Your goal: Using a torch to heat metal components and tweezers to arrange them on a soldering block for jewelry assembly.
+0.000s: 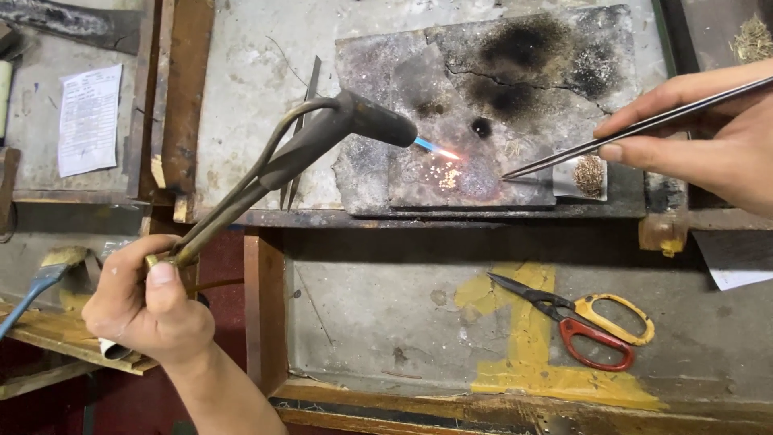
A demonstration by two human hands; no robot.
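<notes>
My left hand grips the torch — its blue flame plays on tiny glowing beads on the scorched block. My right hand pinches long tweezers, tips resting just beside the beads — scissors lie below.

Even soft daylight, sharp (edges bowed)

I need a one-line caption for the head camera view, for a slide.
Left hand aims a torch flame at glowing bits on a scorched block; right hand holds long tweezers beside them.
</notes>
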